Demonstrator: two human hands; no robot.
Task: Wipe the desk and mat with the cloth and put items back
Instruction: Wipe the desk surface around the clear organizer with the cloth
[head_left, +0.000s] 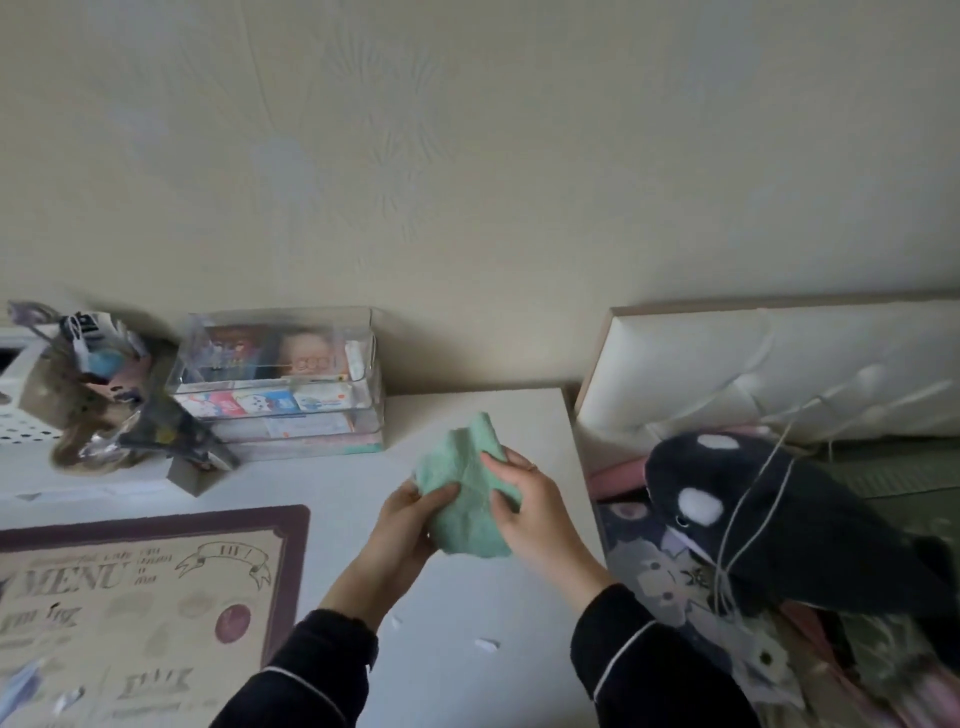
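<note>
A crumpled mint-green cloth (467, 488) is held above the white desk (457, 639) near its right side. My left hand (405, 525) grips the cloth's lower left part, and my right hand (524, 499) pinches its right edge. Both arms wear dark sleeves with a thin white stripe. The beige mat (140, 613) with a dark red border and the word MENU lies flat on the desk at the lower left. Small white scraps (485, 644) lie on the desk between my arms.
A clear plastic box (280, 379) of small cards and packets stands against the wall. Left of it sits a heap of shiny bags and trinkets (109, 400) beside a white perforated basket (21, 410). Right of the desk is a bed with an orca plush (779, 525) and cables.
</note>
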